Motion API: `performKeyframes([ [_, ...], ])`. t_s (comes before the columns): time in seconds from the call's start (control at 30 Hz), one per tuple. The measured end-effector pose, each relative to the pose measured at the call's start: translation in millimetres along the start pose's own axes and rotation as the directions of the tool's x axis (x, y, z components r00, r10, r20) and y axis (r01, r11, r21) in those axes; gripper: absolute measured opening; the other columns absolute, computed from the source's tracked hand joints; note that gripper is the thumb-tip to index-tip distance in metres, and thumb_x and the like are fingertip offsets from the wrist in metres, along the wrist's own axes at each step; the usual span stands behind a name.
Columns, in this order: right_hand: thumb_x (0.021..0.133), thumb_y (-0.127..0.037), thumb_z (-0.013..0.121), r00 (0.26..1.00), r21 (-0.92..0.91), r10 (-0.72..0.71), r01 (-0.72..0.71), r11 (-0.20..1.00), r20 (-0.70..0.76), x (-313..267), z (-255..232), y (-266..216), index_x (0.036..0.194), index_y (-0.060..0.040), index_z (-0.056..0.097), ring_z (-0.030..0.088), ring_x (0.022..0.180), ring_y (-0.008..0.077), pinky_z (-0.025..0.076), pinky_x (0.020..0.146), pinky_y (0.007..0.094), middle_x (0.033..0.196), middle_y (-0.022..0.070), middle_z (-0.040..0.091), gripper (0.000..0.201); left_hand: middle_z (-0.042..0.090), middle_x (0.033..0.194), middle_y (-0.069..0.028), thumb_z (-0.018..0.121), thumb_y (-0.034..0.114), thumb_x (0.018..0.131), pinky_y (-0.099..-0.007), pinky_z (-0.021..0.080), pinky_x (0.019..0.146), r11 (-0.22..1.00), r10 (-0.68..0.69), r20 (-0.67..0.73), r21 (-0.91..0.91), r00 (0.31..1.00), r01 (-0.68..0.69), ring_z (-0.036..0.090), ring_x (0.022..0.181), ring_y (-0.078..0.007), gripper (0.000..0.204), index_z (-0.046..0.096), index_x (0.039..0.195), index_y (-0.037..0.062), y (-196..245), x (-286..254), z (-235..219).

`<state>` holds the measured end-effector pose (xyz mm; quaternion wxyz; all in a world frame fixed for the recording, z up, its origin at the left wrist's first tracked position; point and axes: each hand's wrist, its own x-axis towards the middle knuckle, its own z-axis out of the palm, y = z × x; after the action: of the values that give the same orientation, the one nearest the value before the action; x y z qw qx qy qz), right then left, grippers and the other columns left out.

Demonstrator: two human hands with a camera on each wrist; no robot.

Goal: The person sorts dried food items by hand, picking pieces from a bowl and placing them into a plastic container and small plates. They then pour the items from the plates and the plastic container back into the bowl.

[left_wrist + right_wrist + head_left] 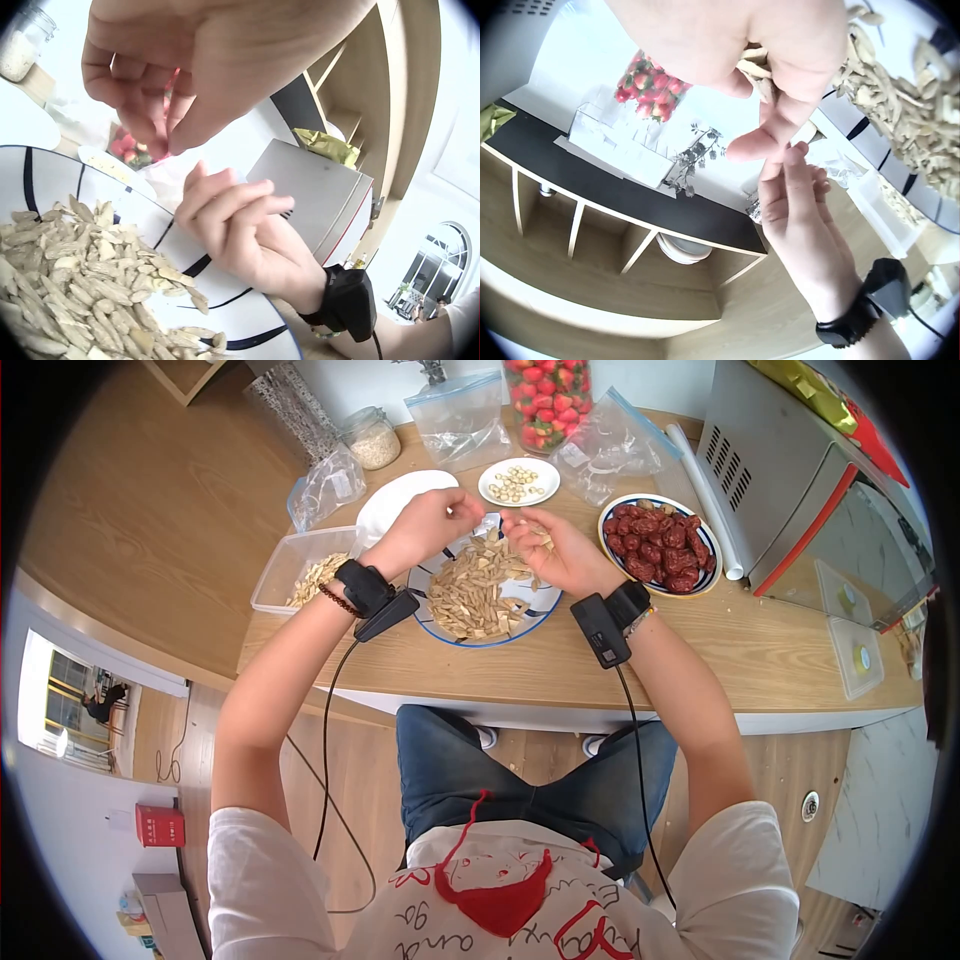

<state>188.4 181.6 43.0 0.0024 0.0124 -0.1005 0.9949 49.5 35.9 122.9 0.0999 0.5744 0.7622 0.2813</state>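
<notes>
Pale dried slices (470, 595) are heaped on a white plate (545, 600) with dark blue lines and a blue rim. My right hand (565, 555) is over the plate's right side, fingers curled around a few dried slices (757, 71), seen in the right wrist view. Above the plate's far left edge is my left hand (430, 525), its fingers bent and thumb tip close to the index fingertip. I cannot tell whether a small piece is between them. In the right wrist view the fingertips of both hands come close together.
Left of the plate stands a plastic tub (275, 575) of pale slices, beside a white plate (400, 495). Behind are a small dish (518, 482) of yellowish pieces, zip bags (460, 435) and strawberries (548, 400). A bowl of red dates (660, 545) sits right, near a microwave-like appliance (780, 470).
</notes>
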Motion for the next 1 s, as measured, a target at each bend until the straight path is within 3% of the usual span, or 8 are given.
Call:
performKeyframes([
  [0.1, 0.094, -0.010, 0.047, 1.000, -0.010, 0.004, -0.004, 1.000, -0.019, 1.7, -2.4, -1.9, 0.102, 0.0042, 0.045, 0.041, 0.058, 0.0036, 0.033, 0.042, 0.0149, 0.085, 0.0054, 0.045, 0.016, 0.067, 0.084, -0.0066, 0.065, 0.015, 0.078, -0.0276, 0.049, 0.073, 0.999, 0.007, 0.104, 0.051, 0.995, -0.012, 0.063, 0.080, -0.0170, 0.019, 0.065, 0.094, 0.0037, -13.9, 1.5, 5.7],
  [0.2, 0.094, -0.012, 0.048, 1.000, -0.103, -0.029, 0.029, 0.994, -0.002, 0.2, -1.4, 0.2, 0.097, 0.0006, 0.046, 0.037, 0.056, 0.0024, 0.028, 0.040, 0.0155, 0.081, 0.0025, 0.045, 0.014, 0.066, 0.084, -0.0057, 0.067, 0.015, 0.075, -0.0286, 0.048, 0.071, 0.987, 0.028, 0.189, 0.152, 0.982, -0.058, 0.063, 0.080, -0.0178, 0.021, 0.066, 0.094, 0.0063, -22.0, 1.5, 13.5],
  [0.27, 0.093, -0.013, 0.048, 0.999, -0.102, -0.031, 0.028, 0.994, -0.025, -0.8, 0.2, 1.0, 0.098, 0.0000, 0.046, 0.037, 0.056, 0.0030, 0.028, 0.041, 0.0159, 0.082, 0.0023, 0.045, 0.013, 0.065, 0.084, -0.0042, 0.068, 0.013, 0.075, -0.0279, 0.047, 0.069, 0.958, -0.002, 0.261, 0.278, 0.965, -0.073, 0.061, 0.077, -0.0155, 0.021, 0.065, 0.095, 0.0065, -16.0, -2.2, 19.2],
  [0.47, 0.093, -0.013, 0.049, 0.999, -0.123, -0.029, 0.027, 0.992, -0.013, -0.9, -1.1, 1.1, 0.098, 0.0010, 0.046, 0.036, 0.057, 0.0039, 0.029, 0.043, 0.0169, 0.082, 0.0029, 0.045, 0.015, 0.066, 0.084, -0.0069, 0.069, 0.018, 0.074, -0.0301, 0.048, 0.067, 0.955, -0.093, 0.315, 0.295, 0.944, -0.004, 0.062, 0.075, -0.0205, 0.020, 0.064, 0.091, 0.0072, -4.2, -3.8, 20.8],
  [0.8, 0.092, -0.013, 0.048, 1.000, -0.131, -0.027, 0.027, 0.991, 0.002, 1.4, -4.6, 1.0, 0.099, 0.0028, 0.047, 0.040, 0.062, 0.0069, 0.033, 0.046, 0.0178, 0.083, 0.0057, 0.046, 0.017, 0.065, 0.077, -0.0073, 0.066, 0.014, 0.074, -0.0302, 0.048, 0.065, 0.955, -0.029, 0.289, 0.292, 0.957, -0.059, 0.062, 0.071, -0.0191, 0.014, 0.064, 0.085, 0.0051, -10.3, -5.5, 21.0],
  [0.87, 0.092, -0.012, 0.048, 0.999, -0.122, -0.012, 0.016, 0.992, 0.032, 4.5, -9.5, -0.8, 0.101, 0.0040, 0.047, 0.042, 0.067, 0.0089, 0.037, 0.052, 0.0185, 0.085, 0.0067, 0.047, 0.019, 0.065, 0.077, -0.0070, 0.065, 0.014, 0.075, -0.0299, 0.047, 0.065, 0.960, -0.026, 0.270, 0.276, 0.962, -0.052, 0.062, 0.071, -0.0182, 0.014, 0.064, 0.085, 0.0043, -7.9, -6.8, 15.9],
  [0.9, 0.092, -0.012, 0.048, 0.999, -0.118, -0.006, 0.011, 0.993, 0.047, 3.9, -6.6, 0.0, 0.102, 0.0046, 0.047, 0.043, 0.069, 0.0099, 0.040, 0.055, 0.0189, 0.086, 0.0073, 0.047, 0.019, 0.065, 0.077, -0.0067, 0.065, 0.014, 0.075, -0.0298, 0.047, 0.065, 0.961, -0.004, 0.196, 0.273, 0.981, -0.050, 0.061, 0.070, -0.0177, 0.014, 0.064, 0.085, 0.0040, -8.0, -6.0, 11.7],
  [1.0, 0.092, -0.012, 0.049, 0.990, -0.143, -0.104, 0.089, 0.986, -0.099, 0.1, 2.0, 6.3, 0.104, 0.0068, 0.047, 0.045, 0.077, 0.0137, 0.044, 0.067, 0.0219, 0.090, 0.0098, 0.048, 0.022, 0.063, 0.075, -0.0047, 0.064, 0.014, 0.077, -0.0289, 0.046, 0.063, 0.967, 0.070, -0.044, 0.248, 0.997, -0.057, 0.058, 0.066, -0.0153, 0.014, 0.062, 0.086, 0.0032, 4.5, -4.3, -3.0],
])
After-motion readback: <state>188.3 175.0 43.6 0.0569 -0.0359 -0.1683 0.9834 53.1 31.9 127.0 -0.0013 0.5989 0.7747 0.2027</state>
